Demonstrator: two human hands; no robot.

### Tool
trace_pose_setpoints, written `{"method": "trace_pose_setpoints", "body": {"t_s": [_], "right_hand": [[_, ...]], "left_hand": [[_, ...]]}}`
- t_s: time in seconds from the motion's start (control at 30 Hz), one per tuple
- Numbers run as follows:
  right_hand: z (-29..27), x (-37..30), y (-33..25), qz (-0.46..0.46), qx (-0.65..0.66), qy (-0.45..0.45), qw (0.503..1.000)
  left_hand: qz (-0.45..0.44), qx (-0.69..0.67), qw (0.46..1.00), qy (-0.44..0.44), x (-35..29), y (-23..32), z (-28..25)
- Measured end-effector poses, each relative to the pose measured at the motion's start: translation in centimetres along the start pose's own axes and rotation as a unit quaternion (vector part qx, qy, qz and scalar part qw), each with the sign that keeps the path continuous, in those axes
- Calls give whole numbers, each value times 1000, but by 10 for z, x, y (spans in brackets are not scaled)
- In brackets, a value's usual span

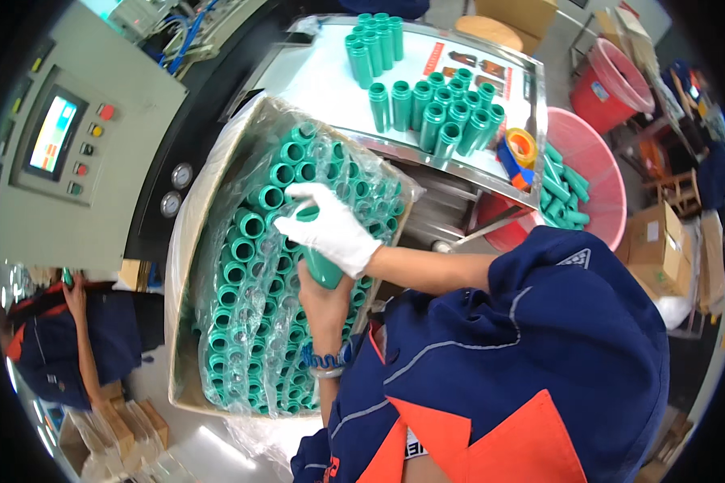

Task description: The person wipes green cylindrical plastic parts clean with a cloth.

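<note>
A green bottle (323, 272) is held over the carton (182, 322). The gloved right hand (330, 229) is clamped around it; the bare left hand (324, 299) is at its lower end, fingers hidden, so I cannot tell whether they close on it. Inside the carton, clear plastic film (246, 342) lies among rows of open-mouthed green tubes (227, 298). Beyond the carton's upper right, more stand on a table (322, 88); left of the carton is a control panel (97, 153).
</note>
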State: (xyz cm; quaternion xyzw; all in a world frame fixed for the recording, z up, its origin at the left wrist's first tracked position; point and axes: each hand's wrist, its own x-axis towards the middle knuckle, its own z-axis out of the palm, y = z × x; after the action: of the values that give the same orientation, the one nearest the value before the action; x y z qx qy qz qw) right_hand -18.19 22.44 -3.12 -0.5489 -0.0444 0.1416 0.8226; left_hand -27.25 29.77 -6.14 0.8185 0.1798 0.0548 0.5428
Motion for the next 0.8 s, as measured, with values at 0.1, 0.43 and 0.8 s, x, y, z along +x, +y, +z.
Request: {"method": "trace_pose_setpoints", "body": {"t_s": [0.1, 0.43, 0.8], "right_hand": [[-30, 4, -22, 13, 63, -87, 994], [-139, 20, -103, 75, 44, -242, 966], [-196, 46, -104, -12, -53, -184, 981]], "left_hand": [[-49, -236, 964, -113, 11, 14, 19], [-83, -705, 550, -440, 19, 53, 132], [-42, -270, 955, -118, 38, 94, 178]]}}
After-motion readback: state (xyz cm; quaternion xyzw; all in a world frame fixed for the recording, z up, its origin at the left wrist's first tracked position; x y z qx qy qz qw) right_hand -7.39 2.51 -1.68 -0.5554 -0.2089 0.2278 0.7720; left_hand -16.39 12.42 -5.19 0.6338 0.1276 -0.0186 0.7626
